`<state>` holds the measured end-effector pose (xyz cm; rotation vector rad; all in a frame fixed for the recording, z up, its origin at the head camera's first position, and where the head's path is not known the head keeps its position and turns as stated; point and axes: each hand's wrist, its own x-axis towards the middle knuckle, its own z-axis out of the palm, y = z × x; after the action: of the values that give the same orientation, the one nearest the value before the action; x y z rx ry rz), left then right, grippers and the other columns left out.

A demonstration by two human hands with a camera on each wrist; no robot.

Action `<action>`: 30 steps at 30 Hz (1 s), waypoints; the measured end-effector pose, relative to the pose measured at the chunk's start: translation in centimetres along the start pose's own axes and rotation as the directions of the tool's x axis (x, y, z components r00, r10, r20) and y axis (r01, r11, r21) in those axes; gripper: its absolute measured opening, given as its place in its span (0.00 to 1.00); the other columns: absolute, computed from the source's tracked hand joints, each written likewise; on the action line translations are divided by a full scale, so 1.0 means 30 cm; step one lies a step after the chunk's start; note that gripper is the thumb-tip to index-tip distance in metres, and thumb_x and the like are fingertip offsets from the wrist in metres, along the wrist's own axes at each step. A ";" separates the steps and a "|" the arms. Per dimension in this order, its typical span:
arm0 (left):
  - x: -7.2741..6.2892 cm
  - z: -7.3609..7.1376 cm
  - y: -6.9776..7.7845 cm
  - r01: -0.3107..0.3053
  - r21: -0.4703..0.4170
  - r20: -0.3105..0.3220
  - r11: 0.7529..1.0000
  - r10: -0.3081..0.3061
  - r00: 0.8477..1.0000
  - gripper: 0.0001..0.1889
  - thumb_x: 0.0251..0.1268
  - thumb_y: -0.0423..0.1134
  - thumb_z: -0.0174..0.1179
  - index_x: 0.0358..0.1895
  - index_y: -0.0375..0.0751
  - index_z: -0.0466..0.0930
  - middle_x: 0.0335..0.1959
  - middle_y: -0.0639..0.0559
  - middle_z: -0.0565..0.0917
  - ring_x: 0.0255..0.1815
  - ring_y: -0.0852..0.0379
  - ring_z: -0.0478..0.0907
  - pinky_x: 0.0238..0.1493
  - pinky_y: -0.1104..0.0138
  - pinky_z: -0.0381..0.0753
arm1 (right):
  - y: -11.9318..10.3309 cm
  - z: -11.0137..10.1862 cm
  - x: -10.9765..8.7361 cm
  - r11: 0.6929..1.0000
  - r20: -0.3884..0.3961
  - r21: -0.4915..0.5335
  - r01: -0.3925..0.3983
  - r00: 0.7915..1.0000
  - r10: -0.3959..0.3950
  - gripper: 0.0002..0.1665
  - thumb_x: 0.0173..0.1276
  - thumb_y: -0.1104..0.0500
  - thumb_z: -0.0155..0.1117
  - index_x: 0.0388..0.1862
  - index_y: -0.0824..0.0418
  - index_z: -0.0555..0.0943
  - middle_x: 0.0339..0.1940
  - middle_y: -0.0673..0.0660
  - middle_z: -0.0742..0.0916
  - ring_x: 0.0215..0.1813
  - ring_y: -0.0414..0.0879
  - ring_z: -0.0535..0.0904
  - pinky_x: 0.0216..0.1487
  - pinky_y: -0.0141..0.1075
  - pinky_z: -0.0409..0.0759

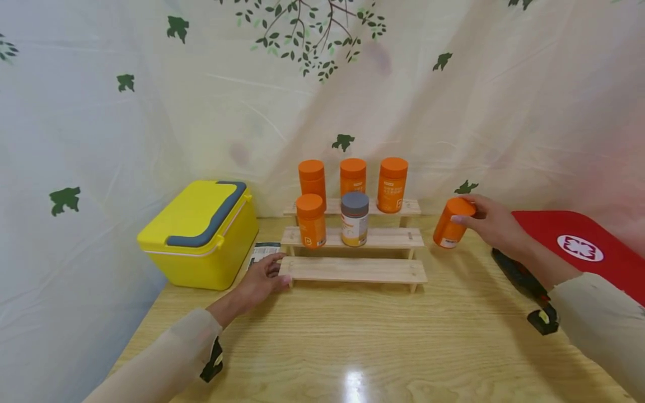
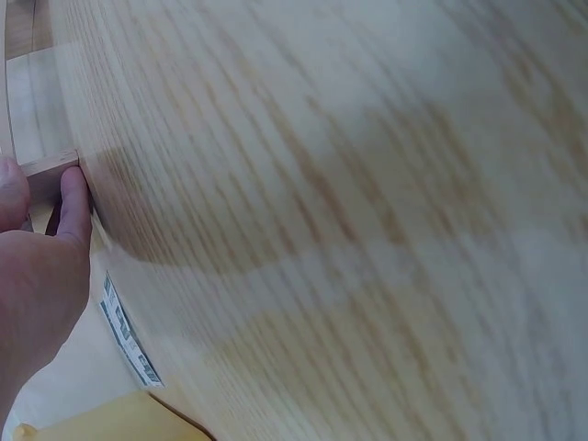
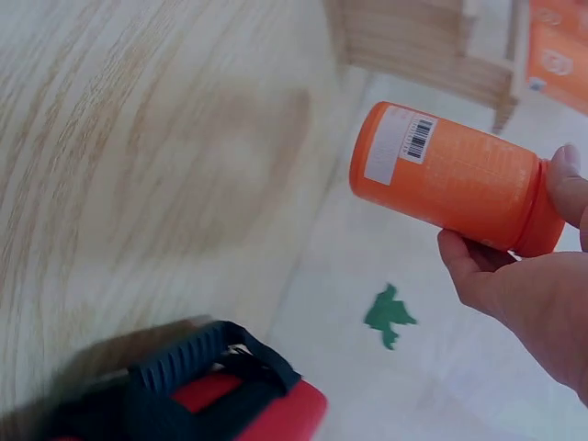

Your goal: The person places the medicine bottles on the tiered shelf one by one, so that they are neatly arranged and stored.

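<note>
My right hand grips an orange jar by its lid end, tilted, to the right of a wooden tiered rack. In the right wrist view the jar shows a white label with a barcode near its base. My left hand holds the left end of the rack's lowest tier; the left wrist view shows thumb and finger at the wood's edge. On the top tier stand three orange jars. The middle tier carries an orange jar and a grey-lidded white jar.
A yellow box with a grey-blue handle stands left of the rack. Behind my left hand lies a printed paper. At the right is a red case with a white emblem and a dark handle. A patterned curtain hangs behind.
</note>
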<state>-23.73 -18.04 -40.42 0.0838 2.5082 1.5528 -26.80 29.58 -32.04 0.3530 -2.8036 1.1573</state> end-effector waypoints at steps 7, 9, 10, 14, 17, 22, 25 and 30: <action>-0.005 0.001 0.001 0.023 0.023 -0.002 0.999 -0.023 1.000 0.31 0.65 0.35 0.61 0.71 0.42 0.62 0.62 0.38 0.75 0.61 0.45 0.73 0.63 0.52 0.71 | -0.068 -0.063 -0.047 1.000 0.049 0.021 -0.003 0.999 0.002 0.36 0.72 0.46 0.57 0.70 0.64 0.63 0.59 0.66 0.76 0.55 0.58 0.73 0.55 0.42 0.74; -0.006 0.002 0.002 0.028 0.021 -0.001 0.999 -0.028 1.000 0.31 0.65 0.35 0.61 0.71 0.43 0.62 0.62 0.38 0.74 0.61 0.45 0.73 0.63 0.51 0.70 | -0.087 -0.078 -0.059 1.000 0.060 0.025 -0.007 0.998 0.005 0.36 0.72 0.45 0.57 0.71 0.62 0.63 0.60 0.64 0.76 0.54 0.55 0.74 0.52 0.33 0.74; -0.007 0.002 0.003 0.029 0.020 -0.001 0.999 -0.029 1.000 0.31 0.65 0.35 0.61 0.71 0.43 0.62 0.62 0.38 0.75 0.61 0.45 0.73 0.63 0.52 0.70 | -0.096 -0.085 -0.063 1.000 0.061 0.025 -0.006 0.998 0.005 0.35 0.72 0.45 0.57 0.71 0.61 0.63 0.60 0.63 0.77 0.53 0.53 0.74 0.50 0.28 0.72; -0.004 0.000 0.002 0.012 0.015 0.003 1.000 -0.012 1.000 0.31 0.65 0.35 0.61 0.71 0.42 0.62 0.61 0.39 0.76 0.60 0.46 0.74 0.62 0.53 0.71 | -0.137 -0.096 -0.073 1.000 0.044 0.009 0.018 0.999 -0.018 0.36 0.71 0.47 0.58 0.72 0.60 0.62 0.60 0.62 0.77 0.53 0.50 0.77 0.49 0.22 0.72; 0.000 -0.002 0.001 -0.008 0.017 0.009 1.000 0.008 1.000 0.31 0.66 0.34 0.60 0.71 0.40 0.61 0.61 0.38 0.76 0.59 0.47 0.74 0.61 0.53 0.72 | -0.169 -0.090 -0.073 0.999 0.035 -0.007 0.040 0.999 -0.040 0.36 0.71 0.47 0.59 0.72 0.60 0.63 0.59 0.64 0.78 0.53 0.53 0.78 0.52 0.30 0.76; 0.002 -0.003 0.001 -0.018 0.025 0.009 1.000 0.018 1.000 0.31 0.66 0.34 0.60 0.71 0.40 0.61 0.60 0.38 0.76 0.59 0.47 0.75 0.61 0.54 0.72 | -0.221 -0.058 -0.062 0.999 0.039 0.012 0.047 0.998 -0.048 0.37 0.69 0.46 0.61 0.71 0.60 0.64 0.60 0.63 0.78 0.55 0.57 0.77 0.50 0.26 0.75; 0.001 -0.001 0.001 -0.019 0.021 0.007 1.000 0.019 1.000 0.31 0.65 0.33 0.60 0.71 0.40 0.61 0.60 0.39 0.77 0.59 0.47 0.75 0.61 0.54 0.73 | -0.247 -0.031 -0.047 0.997 0.047 0.049 0.063 0.997 -0.065 0.35 0.69 0.49 0.62 0.70 0.61 0.66 0.60 0.63 0.78 0.54 0.56 0.77 0.47 0.22 0.74; -0.004 0.002 -0.001 -0.015 0.012 0.002 1.000 0.015 1.000 0.31 0.65 0.33 0.61 0.71 0.39 0.62 0.59 0.38 0.77 0.57 0.47 0.75 0.59 0.55 0.75 | -0.281 0.024 -0.015 0.989 0.070 0.111 0.098 0.992 -0.106 0.32 0.69 0.52 0.63 0.68 0.61 0.67 0.58 0.61 0.79 0.52 0.53 0.78 0.47 0.26 0.77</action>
<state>-23.60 -18.02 -40.45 0.1057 2.5212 1.5425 -24.28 23.37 -26.86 0.5536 -2.7560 1.3009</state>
